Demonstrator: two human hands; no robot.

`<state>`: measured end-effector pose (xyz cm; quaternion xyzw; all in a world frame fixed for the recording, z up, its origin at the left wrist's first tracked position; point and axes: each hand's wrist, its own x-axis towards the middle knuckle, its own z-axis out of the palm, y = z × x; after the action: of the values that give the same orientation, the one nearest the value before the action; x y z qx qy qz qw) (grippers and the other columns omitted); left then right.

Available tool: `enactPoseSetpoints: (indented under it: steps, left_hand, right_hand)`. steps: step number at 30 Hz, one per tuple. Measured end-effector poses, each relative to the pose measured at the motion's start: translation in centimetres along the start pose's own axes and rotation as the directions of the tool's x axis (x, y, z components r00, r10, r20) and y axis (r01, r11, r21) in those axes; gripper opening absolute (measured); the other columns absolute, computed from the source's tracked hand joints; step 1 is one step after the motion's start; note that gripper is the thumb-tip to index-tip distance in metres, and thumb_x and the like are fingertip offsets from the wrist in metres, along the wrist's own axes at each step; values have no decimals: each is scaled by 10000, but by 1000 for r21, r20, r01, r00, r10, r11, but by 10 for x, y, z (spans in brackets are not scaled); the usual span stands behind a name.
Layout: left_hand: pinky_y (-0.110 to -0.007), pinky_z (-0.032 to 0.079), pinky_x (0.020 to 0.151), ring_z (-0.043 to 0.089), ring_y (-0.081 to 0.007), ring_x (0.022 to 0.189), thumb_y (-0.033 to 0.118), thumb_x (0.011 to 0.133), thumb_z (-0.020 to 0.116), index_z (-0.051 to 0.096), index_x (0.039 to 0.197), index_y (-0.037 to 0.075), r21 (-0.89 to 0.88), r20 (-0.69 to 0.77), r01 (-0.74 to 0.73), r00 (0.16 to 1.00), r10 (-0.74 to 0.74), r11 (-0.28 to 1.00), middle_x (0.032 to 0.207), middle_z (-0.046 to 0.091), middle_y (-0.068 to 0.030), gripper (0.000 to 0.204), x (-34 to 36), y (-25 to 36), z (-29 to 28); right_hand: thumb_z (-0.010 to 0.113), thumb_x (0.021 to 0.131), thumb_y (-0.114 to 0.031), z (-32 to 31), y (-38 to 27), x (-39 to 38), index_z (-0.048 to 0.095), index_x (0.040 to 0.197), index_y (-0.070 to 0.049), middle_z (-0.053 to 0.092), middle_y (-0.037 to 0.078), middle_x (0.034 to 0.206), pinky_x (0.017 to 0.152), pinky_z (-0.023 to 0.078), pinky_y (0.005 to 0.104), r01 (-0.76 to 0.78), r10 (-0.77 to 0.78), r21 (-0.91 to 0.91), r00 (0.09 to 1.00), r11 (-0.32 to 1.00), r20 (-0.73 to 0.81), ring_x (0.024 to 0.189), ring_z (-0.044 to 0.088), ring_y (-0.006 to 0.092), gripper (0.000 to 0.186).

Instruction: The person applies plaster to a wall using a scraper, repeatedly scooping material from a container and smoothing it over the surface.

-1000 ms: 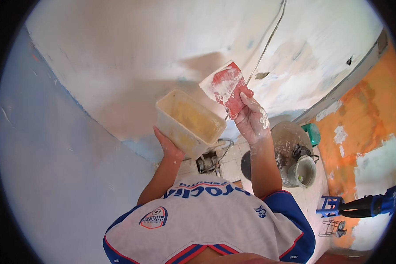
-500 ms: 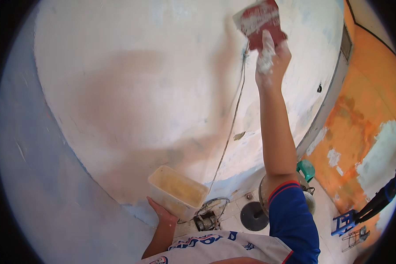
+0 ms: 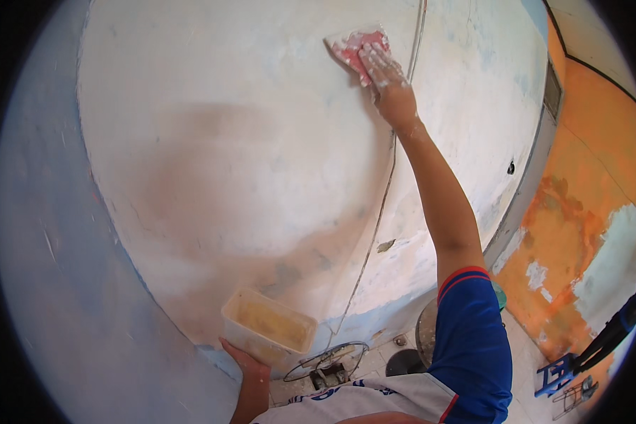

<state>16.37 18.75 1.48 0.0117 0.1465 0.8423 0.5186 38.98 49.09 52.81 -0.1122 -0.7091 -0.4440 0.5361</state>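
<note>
My right hand, smeared with white paste, is stretched up to the wall and closed on a red putty spreader. The spreader lies nearly flat on the whitish wall, just left of a long dark crack or cable line. Some white paste coats its face. Low on the left, my left hand grips a translucent rectangular plastic tub from beneath and the side. Yellowish residue shows inside the tub. Part of the left hand's fingers is hidden under it.
A bluish wall meets the whitish one at the left. On the tiled floor are a fan-like wire ring and a dark round base. To the right stand an orange patchy wall, a blue stool and a person's dark-clothed leg.
My right hand has brought the spreader left and slightly down, turning it from face-on to lying against the wall. The tub in my left hand has shifted a little left and down.
</note>
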Motion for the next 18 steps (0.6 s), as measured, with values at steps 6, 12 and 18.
enactPoseSetpoints:
  steps: [6,12,18]
  left_hand:
    - [-462,326,1165,363,-314,1428,774,946,317,353,1547,182,31,-16,17,1000,-16,999,1577,371,-66,845,-11,1,-18]
    - [-475,332,1167,368,-319,1427,790,945,282,341,1554,161,8,13,5,1000,-6,1000,1577,374,-76,877,-11,-4,-19]
    - [-479,333,1167,374,-326,1424,798,942,275,336,1557,160,60,13,46,999,-47,997,1578,376,-80,888,-10,-7,-23]
  right_hand:
    - [693,828,-56,-13,-58,-85,583,1404,-135,569,92,1443,1123,425,439,39,-48,49,982,998,180,1361,516,260,591]
    - [650,796,7,-63,-51,-79,649,1308,-126,668,110,1307,988,525,451,40,-39,-44,999,998,14,1220,636,291,529]
    - [614,863,-88,-34,-8,39,633,1304,-136,702,90,1190,837,568,413,-84,71,-389,996,918,-47,983,684,317,444]
